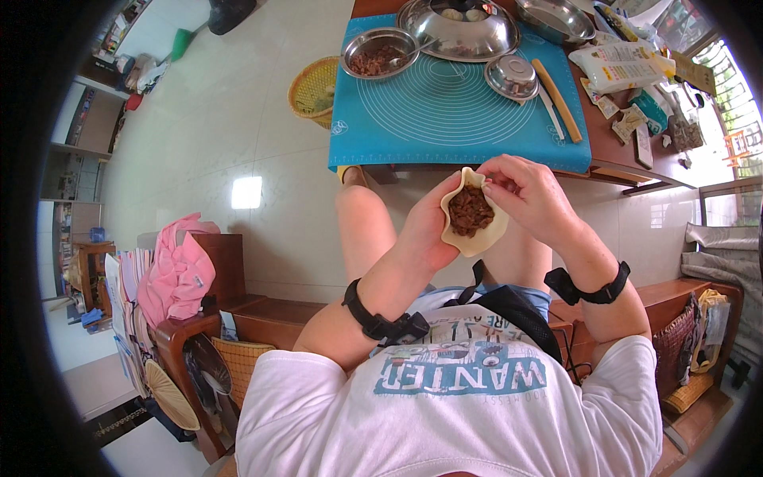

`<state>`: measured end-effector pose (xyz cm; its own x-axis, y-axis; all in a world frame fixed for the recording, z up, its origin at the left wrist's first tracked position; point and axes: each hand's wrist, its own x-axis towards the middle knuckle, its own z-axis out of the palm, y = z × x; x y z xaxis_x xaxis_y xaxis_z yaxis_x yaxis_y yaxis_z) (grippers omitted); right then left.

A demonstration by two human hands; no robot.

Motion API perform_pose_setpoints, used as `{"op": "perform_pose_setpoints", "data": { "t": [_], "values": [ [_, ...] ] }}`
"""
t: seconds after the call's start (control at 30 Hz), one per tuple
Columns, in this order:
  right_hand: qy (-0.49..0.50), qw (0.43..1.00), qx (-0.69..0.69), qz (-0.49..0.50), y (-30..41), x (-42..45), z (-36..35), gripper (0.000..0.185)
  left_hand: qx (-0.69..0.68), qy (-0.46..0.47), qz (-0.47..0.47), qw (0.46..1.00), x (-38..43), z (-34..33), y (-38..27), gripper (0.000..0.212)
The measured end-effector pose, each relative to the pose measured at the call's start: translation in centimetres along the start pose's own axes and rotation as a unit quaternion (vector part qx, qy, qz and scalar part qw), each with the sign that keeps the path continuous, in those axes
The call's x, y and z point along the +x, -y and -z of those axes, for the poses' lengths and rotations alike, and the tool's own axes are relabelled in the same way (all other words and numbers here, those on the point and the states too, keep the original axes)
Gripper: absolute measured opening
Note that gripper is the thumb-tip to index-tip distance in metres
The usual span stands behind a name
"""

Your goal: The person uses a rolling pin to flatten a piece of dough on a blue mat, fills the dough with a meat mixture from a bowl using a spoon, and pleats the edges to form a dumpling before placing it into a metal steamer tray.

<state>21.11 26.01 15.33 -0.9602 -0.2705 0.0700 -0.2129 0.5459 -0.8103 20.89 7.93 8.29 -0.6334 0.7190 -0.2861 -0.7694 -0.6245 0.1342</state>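
Note:
A round dough wrapper (484, 239) with a brown chopped filling (471, 211) in its middle rests in my left hand (426, 229), which cups it from the left and below. The thumb and fingertips of my right hand (524, 194) pinch the wrapper's upper right rim. Its edge stands up in waves, and the filling is uncovered. Both hands are above my lap, just in front of the table. On the blue silicone mat (441, 113), a steel bowl (378, 36) holds more brown filling and a spoon (405, 58).
A lidded steel pan (462, 39) with pale buns showing through stands at the mat's back. To the right lie a small upturned steel bowl (512, 76), a white knife (551, 113) and a wooden rolling pin (557, 101). A yellow basket (310, 86) stands left of the table.

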Motion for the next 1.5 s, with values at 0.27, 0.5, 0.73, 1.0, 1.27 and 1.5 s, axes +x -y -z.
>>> {"op": "perform_pose_setpoints", "data": {
  "t": [0.27, 0.5, 0.73, 1.0, 1.27, 1.5],
  "values": [
    [-0.017, 0.999, -0.036, 0.016, -0.5, 0.0, 0.2, 0.014, 0.001, -0.04, -0.007, 0.999, -0.5, -1.1, -0.1, 0.037],
    [-0.005, 0.998, 0.06, -0.032, 0.6, 0.1, 0.4, 0.015, -0.025, -0.01, 0.002, 1.0, -0.1, 0.1, -0.2, 0.035],
    [0.063, 0.991, 0.096, -0.061, 0.1, 0.3, 0.7, 0.029, 0.01, -0.003, 0.011, 1.0, -0.3, -0.2, -0.2, 0.033],
    [0.083, 0.98, 0.147, -0.103, 0.2, 0.2, 0.8, 0.023, 0.035, 0.007, 0.037, 0.999, -0.7, -1.4, -0.3, 0.034],
    [0.056, 0.998, 0.031, -0.024, 0.0, 0.2, 0.9, 0.014, -0.005, -0.01, 0.047, 0.999, -0.2, 0.4, -0.2, 0.035],
    [0.044, 0.996, -0.077, 0.003, 0.2, 0.1, 1.5, 0.015, 0.002, -0.028, 0.034, 0.999, -0.1, -0.1, -0.2, 0.033]
  ]
}}
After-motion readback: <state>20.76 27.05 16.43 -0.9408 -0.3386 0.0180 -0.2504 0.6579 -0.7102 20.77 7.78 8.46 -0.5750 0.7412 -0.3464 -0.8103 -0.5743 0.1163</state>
